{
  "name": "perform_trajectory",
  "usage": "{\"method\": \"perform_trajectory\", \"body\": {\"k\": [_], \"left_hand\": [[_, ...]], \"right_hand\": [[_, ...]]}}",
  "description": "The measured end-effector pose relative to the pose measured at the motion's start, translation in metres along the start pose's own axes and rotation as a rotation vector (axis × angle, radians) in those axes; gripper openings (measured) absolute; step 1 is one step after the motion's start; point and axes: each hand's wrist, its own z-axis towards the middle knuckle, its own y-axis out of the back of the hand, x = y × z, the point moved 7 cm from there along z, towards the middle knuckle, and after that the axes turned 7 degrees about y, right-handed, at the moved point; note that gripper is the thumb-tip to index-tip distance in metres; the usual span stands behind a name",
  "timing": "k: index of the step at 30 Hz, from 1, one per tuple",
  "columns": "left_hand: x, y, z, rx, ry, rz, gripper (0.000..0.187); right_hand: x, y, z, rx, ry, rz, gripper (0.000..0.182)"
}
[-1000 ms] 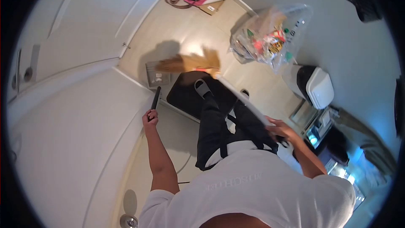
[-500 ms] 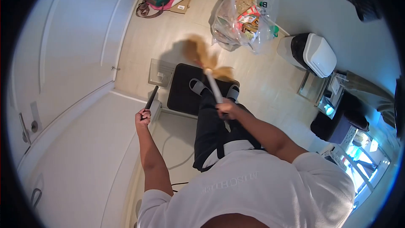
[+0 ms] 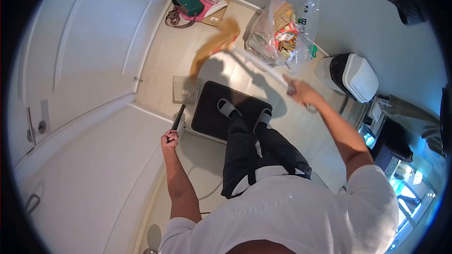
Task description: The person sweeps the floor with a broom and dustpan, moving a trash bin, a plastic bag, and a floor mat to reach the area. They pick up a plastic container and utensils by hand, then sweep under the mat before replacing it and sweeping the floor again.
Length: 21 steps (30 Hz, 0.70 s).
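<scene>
Right hand (image 3: 299, 93) closed on broom (image 3: 245, 56) (bristles blurred, above floor (image 3: 165, 66)), left hand (image 3: 169, 138) gripping dustpan handle (image 3: 178, 117) beside mat (image 3: 212, 108).

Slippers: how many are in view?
2. One slipper is on the left side of the black mat, the other slipper to its right on the same mat; both are worn.

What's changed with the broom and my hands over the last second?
The right hand swung the broom from in front of the legs, over the black mat, out to the right, sending its bristles up the floor toward the clear plastic bag. The left hand stayed gripping the black handle of the dustpan. Both feet stayed on the mat.
</scene>
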Motion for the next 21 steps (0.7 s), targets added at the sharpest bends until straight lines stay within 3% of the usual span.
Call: {"method": "perform_trajectory", "body": {"k": [4,5,7,8,9,11,15,16,18,21], "left_hand": [[-0.002,0.012,0.002,0.006,0.004,-0.002,0.012],[-0.005,0.013,0.005,-0.018,-0.009,0.031,0.013],[-0.006,0.012,0.009,0.023,0.007,-0.014,0.014],[-0.011,0.012,0.009,0.028,-0.013,-0.013,0.014],[-0.012,0.017,0.010,0.023,-0.033,-0.014,0.015],[-0.008,0.013,0.010,0.040,-0.090,-0.013,0.015],[-0.009,0.010,0.013,-0.039,-0.093,-0.028,0.015],[-0.011,0.009,0.012,-0.035,-0.095,-0.017,0.016],[-0.018,0.014,0.010,-0.048,-0.104,-0.010,0.016],[-0.025,0.021,0.005,-0.031,-0.067,-0.020,0.016]], "right_hand": [[-0.019,0.026,0.116,-0.128,-0.009,0.100,0.042],[-0.026,0.009,0.146,-0.121,-0.003,0.097,0.042],[-0.050,-0.045,0.196,-0.124,-0.098,0.382,0.034],[-0.054,-0.083,0.210,-0.104,-0.080,0.492,0.045],[-0.053,-0.124,0.204,-0.076,-0.071,0.605,0.059],[0.018,-0.157,0.142,-0.099,-0.147,0.726,0.040],[0.083,-0.231,0.104,0.119,-0.118,0.830,0.055],[0.086,-0.228,0.103,0.117,-0.117,0.826,0.055],[0.109,-0.231,0.091,0.374,-0.178,1.148,0.060],[0.129,-0.179,0.065,0.466,-0.135,1.069,0.062]]}}
